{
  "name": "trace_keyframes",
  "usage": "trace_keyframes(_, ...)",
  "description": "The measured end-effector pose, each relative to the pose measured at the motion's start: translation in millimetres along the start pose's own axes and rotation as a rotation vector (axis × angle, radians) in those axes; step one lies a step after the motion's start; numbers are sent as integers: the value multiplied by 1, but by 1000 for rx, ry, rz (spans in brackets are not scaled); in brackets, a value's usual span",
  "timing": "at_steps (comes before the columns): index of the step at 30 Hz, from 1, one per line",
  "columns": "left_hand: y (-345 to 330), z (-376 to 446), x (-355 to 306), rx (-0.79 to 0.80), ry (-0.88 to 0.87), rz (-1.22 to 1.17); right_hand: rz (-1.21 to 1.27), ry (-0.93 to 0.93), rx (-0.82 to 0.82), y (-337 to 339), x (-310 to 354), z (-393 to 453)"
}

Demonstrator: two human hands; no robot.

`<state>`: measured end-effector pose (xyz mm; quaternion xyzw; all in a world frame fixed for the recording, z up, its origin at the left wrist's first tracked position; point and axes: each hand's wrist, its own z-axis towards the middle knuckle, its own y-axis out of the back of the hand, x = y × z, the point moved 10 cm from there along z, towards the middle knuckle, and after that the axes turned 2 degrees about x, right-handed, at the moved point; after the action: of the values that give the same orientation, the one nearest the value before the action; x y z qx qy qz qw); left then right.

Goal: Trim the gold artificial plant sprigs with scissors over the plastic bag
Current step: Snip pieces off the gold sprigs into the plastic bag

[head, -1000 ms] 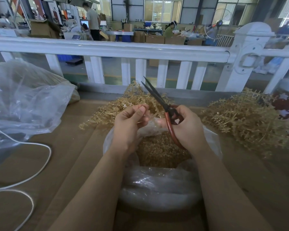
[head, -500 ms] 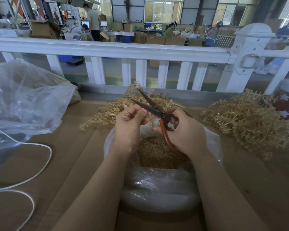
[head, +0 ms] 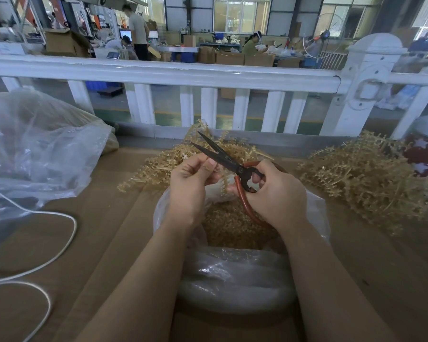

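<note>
Right hand point(head: 272, 193) is gripping the scissors point(head: 229, 164) by their red-brown loop handles, fingers curled through and around them; the dark blades are standing slightly parted, tips pointing up and away toward the left. Left hand point(head: 190, 186) is pinching a small gold sprig point(head: 223, 181) between thumb and curled fingers, just beside the blades near the pivot; whether the blades are touching the sprig cannot be told. Both hands are hovering over the open plastic bag point(head: 232, 275), which is sitting on the brown table point(head: 104, 243) and holding a heap of gold trimmings point(head: 232, 228). A pile of gold sprigs point(head: 163, 166) is lying behind the hands, partly blocked by them and by the scissors; a second, larger pile point(head: 363, 178) is lying to the right, well apart from the bag. A big crumpled clear bag point(head: 35, 149) is filling the left side, its contents too hazy to make out. A white cable point(head: 59, 245) is looping across the table at left, running out of view at the edge. A white railing point(head: 173, 75) is crossing behind the table, screening a workshop with cartons and people, all small and soft. At far right a dark red item with white stars point(head: 423, 156) is being cut off by the edge; cannot identify it.
</note>
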<state>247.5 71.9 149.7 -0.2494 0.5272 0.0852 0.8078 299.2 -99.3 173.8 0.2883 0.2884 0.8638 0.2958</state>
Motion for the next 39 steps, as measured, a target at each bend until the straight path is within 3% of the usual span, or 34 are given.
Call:
trace_keyframes(27, 0, 0, 0, 5, -12, -56, 75, 35, -20, 1, 4, 0)
trace_keyframes(33, 12, 5, 11, -42, 90, -227, 498, -298, 145, -18, -21, 2)
trace_keyframes(39, 8, 5, 14, 7, 113, -256, 841, -410, 246, -31, -20, 1)
